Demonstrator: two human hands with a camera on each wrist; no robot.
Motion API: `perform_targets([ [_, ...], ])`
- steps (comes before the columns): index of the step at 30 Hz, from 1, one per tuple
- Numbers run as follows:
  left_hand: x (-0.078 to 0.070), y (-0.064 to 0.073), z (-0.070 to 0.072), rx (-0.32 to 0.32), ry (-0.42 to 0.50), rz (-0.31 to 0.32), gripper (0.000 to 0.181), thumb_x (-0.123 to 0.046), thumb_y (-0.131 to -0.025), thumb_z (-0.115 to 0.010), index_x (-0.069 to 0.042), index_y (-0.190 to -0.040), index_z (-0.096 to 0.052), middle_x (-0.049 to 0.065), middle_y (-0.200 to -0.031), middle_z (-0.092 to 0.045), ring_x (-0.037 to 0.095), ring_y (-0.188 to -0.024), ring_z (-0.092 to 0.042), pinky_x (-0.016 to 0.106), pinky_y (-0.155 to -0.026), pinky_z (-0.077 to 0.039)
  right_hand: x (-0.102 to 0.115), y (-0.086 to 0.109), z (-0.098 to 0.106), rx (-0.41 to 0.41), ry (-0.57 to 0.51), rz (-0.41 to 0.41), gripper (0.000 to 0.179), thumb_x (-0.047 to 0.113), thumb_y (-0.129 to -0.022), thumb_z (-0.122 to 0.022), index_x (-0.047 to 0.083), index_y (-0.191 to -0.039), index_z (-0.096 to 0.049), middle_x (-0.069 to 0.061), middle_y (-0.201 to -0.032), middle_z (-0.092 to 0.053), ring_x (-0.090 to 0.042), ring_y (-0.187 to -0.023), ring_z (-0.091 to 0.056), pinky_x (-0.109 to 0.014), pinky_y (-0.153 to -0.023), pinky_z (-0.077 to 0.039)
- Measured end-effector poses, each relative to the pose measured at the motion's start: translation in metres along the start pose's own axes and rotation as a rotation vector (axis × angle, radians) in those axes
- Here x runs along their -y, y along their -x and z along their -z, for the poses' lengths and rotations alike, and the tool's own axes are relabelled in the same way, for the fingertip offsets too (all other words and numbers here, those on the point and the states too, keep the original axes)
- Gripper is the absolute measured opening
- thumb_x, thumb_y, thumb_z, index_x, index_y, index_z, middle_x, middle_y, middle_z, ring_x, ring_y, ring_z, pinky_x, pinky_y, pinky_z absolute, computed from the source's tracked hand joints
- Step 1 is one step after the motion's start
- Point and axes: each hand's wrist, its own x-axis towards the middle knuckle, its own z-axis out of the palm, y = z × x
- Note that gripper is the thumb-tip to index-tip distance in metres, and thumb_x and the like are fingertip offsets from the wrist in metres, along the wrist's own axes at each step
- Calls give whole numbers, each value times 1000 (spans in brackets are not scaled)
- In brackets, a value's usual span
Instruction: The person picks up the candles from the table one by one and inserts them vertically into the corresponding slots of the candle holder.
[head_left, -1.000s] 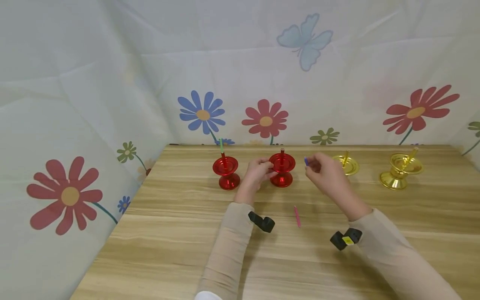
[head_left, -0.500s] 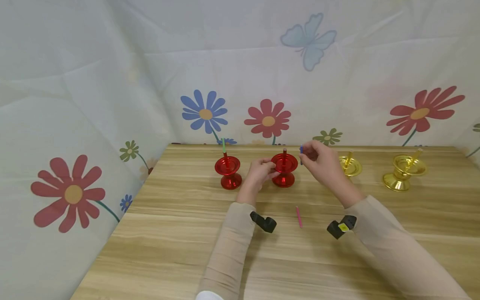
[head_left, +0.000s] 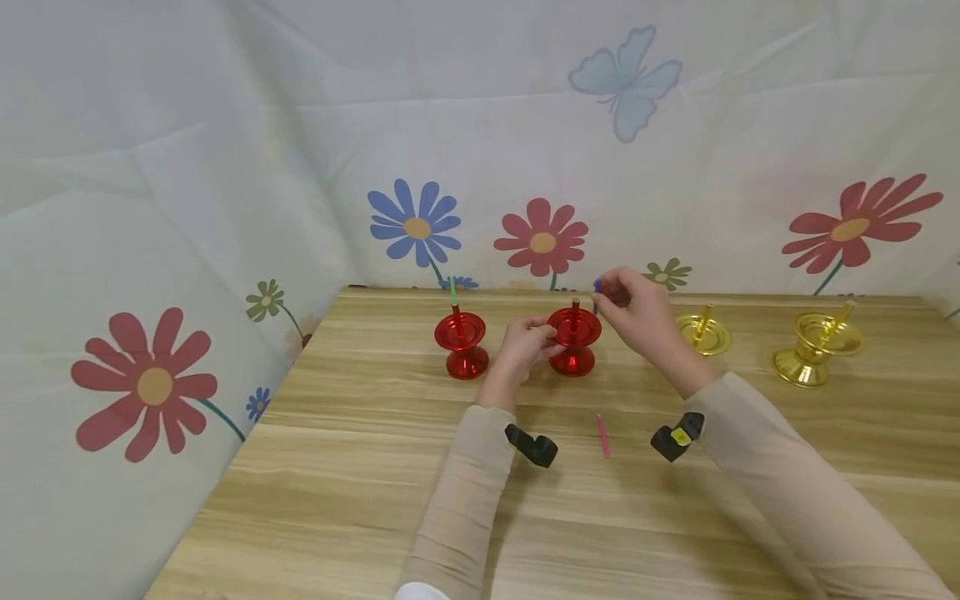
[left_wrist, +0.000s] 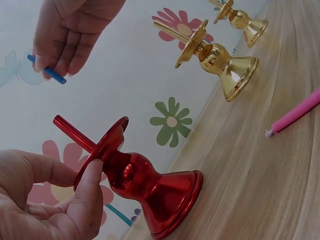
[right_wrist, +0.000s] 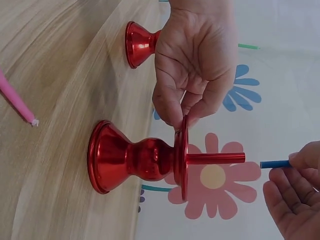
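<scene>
A shiny red candle holder point(head_left: 574, 337) with a thin upright tube stands on the table. My left hand point(head_left: 527, 343) pinches the rim of its dish between thumb and fingers, plain in the left wrist view. Between the thumb and fingers of my right hand point(head_left: 636, 310) is a slim blue candle point(left_wrist: 47, 69). In the right wrist view the candle's lower end faces the open top of the red tube point(right_wrist: 216, 158), a small gap apart. Left of these stands a second red holder point(head_left: 461, 342) with a green candle point(head_left: 453, 291) in its tube.
A pink candle point(head_left: 603, 436) lies on the wooden table point(head_left: 360, 467) in front of the hands. Two gold candle holders stand to the right, one gold holder point(head_left: 705, 333) partly behind my right hand and another gold holder point(head_left: 810, 350) farther right. A flowered cloth point(head_left: 480, 150) hangs behind.
My right hand has moved left and slightly up with the blue candle, which has turned more upright and come close to the red tube. My left hand keeps its pinch on the dish.
</scene>
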Motion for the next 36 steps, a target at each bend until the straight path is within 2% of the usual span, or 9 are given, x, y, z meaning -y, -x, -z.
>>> perform_targets([
  [3,0,0,0,-2,-3,4,33,3,-93,-49,11,-126,-47,22,-116,-55,19,-86,-59,35,-92,-52,-2,-3,-2,-9,-22,-16,18,6,-92,-60,-6,-105,-58,-21,-97,-65,-31,-87,-63,-30,-79,-54],
  [7,1,0,1,-5,-3,4,33,2,-93,-49,10,-126,-48,20,-113,-56,19,-86,-60,34,-90,-53,-3,-8,-5,-10,-69,-53,19,8,-92,-61,-5,-106,-58,-20,-99,-65,-29,-87,-61,-8,-72,-43],
  [11,2,1,2,2,2,4,32,2,-94,-49,10,-124,-48,19,-111,-56,20,-86,-60,36,-91,-53,-3,-13,-8,-19,-105,-65,20,8,-92,-61,-6,-106,-58,-20,-99,-64,-28,-87,-60,-4,-71,-41],
  [16,2,2,1,10,4,3,31,2,-94,-49,11,-124,-49,21,-112,-56,22,-90,-60,37,-92,-52,-2,-17,-11,-37,-107,-31,20,7,-91,-62,-6,-106,-58,-21,-99,-64,-29,-86,-61,-3,-70,-41],
  [22,3,0,0,9,2,0,31,2,-94,-49,11,-123,-49,22,-115,-55,22,-89,-60,37,-92,-52,-4,-19,-14,-22,-93,-20,20,7,-92,-61,-6,-108,-58,-21,-101,-64,-29,-88,-61,-9,-75,-44],
  [26,2,0,0,10,1,-4,31,2,-94,-49,11,-124,-48,23,-116,-55,24,-91,-61,37,-92,-52,-7,-19,-17,-3,-92,-52,22,9,-93,-60,-5,-110,-57,-20,-104,-63,-29,-92,-60,-29,-85,-53],
  [29,2,1,-1,11,0,1,33,1,-94,-48,11,-126,-46,24,-118,-54,28,-99,-62,37,-93,-52,-11,-19,-18,5,-106,-74,24,10,-93,-59,-4,-112,-56,-20,-106,-62,-31,-96,-60,-43,-91,-53],
  [36,0,1,-1,2,-4,-1,35,1,-95,-47,11,-128,-44,25,-119,-53,31,-105,-61,37,-93,-51,-12,-24,-20,5,-114,-61,23,9,-93,-59,-5,-111,-56,-21,-105,-63,-31,-94,-61,-43,-89,-53],
])
